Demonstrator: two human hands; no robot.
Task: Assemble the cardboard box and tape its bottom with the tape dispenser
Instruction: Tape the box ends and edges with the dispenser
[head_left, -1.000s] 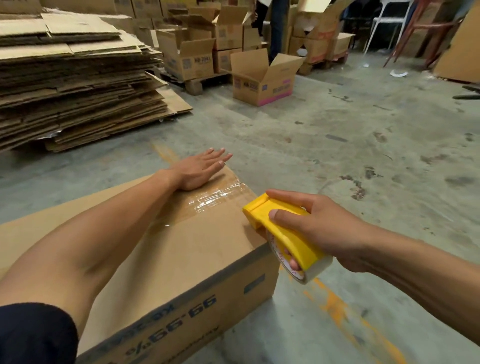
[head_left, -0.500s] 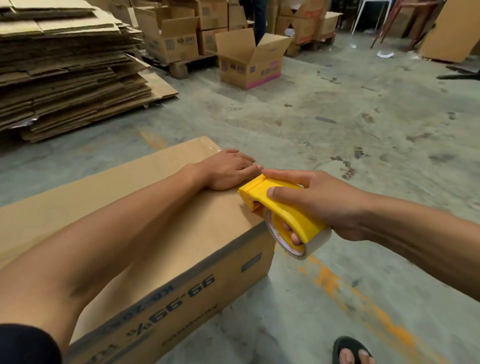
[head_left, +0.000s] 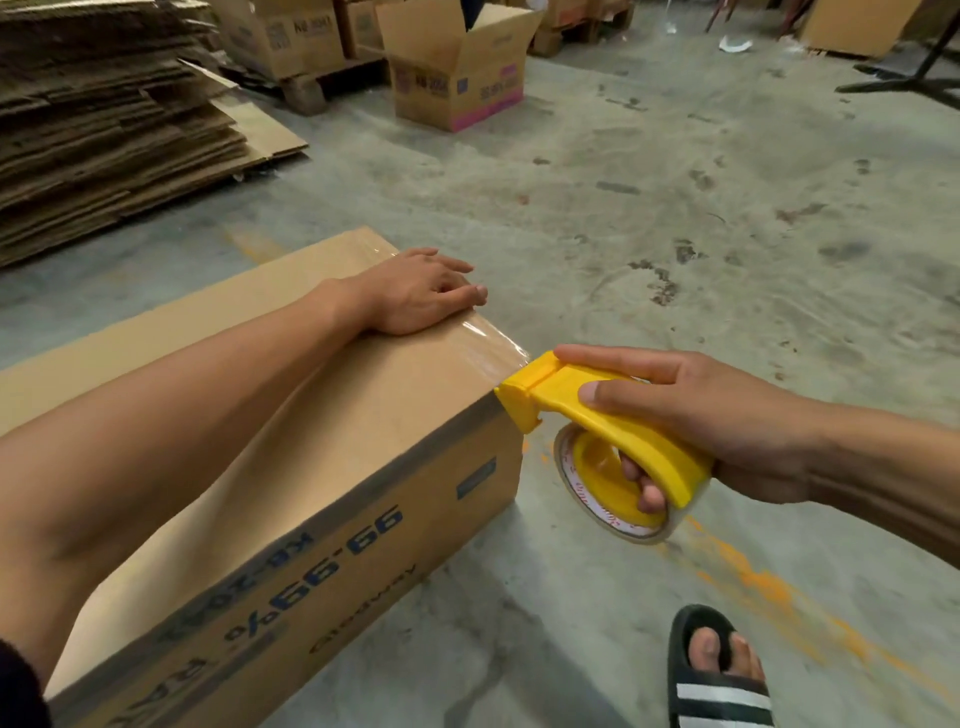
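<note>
A brown cardboard box (head_left: 332, 467) with blue print on its side lies on the concrete floor, its flat top face up. A strip of clear tape (head_left: 483, 338) runs along that face's right end to the near corner. My left hand (head_left: 421, 296) rests palm down on the tape, fingers loosely curled over the box's right edge. My right hand (head_left: 691, 410) grips a yellow tape dispenser (head_left: 597, 415) with a roll of clear tape under it. The dispenser's nose touches the box's top right corner.
A tall stack of flattened cardboard (head_left: 104, 124) lies at the left. An open box with a pink stripe (head_left: 457, 67) stands behind, more boxes on a pallet (head_left: 291, 36) beside it. My sandalled foot (head_left: 719, 675) is at the bottom right. A black stand base (head_left: 904, 83) sits far right.
My left hand slid from the tape's middle to the box's right edge. My right hand drew the dispenser toward me until its nose reached the box's near corner. The view tilted down.
</note>
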